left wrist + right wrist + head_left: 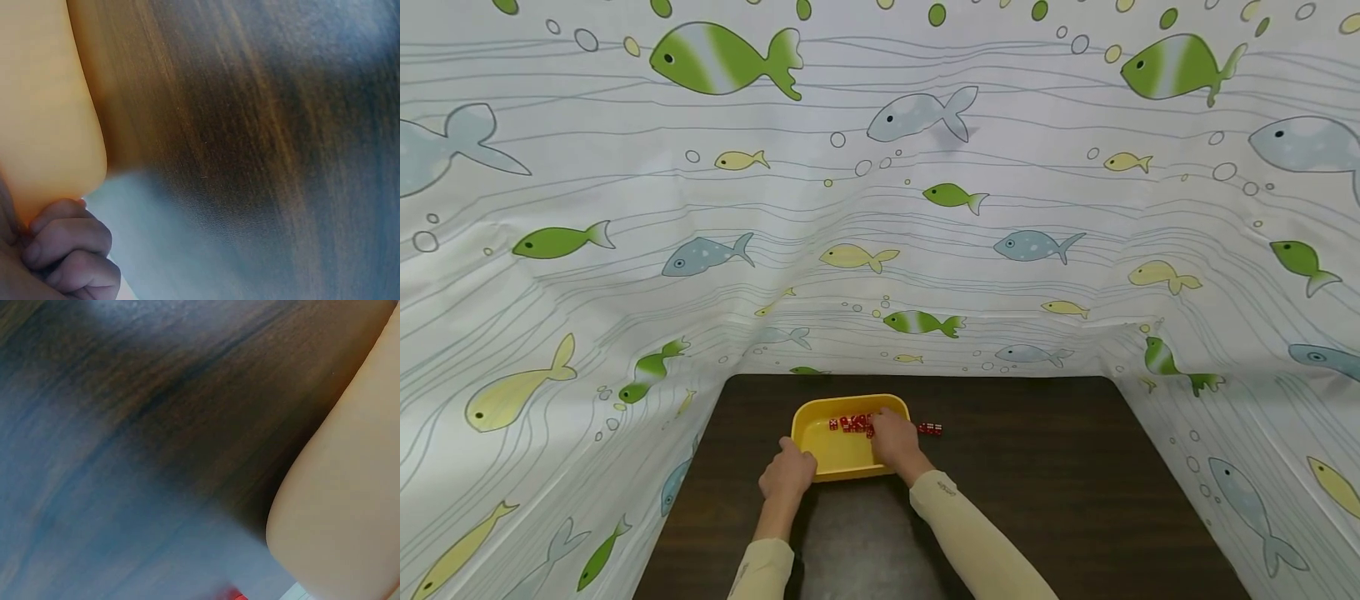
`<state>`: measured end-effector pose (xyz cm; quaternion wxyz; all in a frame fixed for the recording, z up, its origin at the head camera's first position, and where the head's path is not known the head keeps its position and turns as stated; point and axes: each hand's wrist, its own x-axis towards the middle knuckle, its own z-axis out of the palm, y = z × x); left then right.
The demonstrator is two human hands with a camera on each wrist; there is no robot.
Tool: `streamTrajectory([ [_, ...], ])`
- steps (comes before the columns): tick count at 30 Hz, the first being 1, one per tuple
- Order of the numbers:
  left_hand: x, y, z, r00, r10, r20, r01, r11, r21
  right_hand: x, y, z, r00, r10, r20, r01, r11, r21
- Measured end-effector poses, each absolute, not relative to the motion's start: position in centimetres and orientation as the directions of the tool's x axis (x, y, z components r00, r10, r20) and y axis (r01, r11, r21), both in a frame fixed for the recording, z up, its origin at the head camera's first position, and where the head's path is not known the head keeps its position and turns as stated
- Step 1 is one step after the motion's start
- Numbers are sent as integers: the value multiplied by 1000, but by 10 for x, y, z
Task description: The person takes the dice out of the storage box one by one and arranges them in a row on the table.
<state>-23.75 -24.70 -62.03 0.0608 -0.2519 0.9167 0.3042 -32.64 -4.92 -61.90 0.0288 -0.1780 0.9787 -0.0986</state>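
A shallow yellow tray [827,457] sits on the dark table, with several red dice [853,423] inside toward its back. My left hand [787,472] grips the tray's left front edge; its fingers curl at the tray's corner in the left wrist view. My right hand [895,440] reaches over the tray's right side, its fingertips beside the dice. Whether it pinches a die I cannot tell. In the right wrist view the tray's wall [344,500] fills the right side, and that hand is out of sight.
A few more red dice [931,429] lie in a row on the table [1037,483], just right of the tray. A white cloth with printed fish [925,283] rises behind the table and along both sides.
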Motion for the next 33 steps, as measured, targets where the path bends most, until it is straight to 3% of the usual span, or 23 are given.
streamTrajectory([
  [27,-233,-240,-623,-876,-416,-244,-479,689,545,-321,-39,-622,-917,-399,-6,-387,891,-238],
  [33,-235,-240,-620,-868,-438,-235,-492,688,534,-323,-39,-618,-912,-409,-5,-384,860,-336],
])
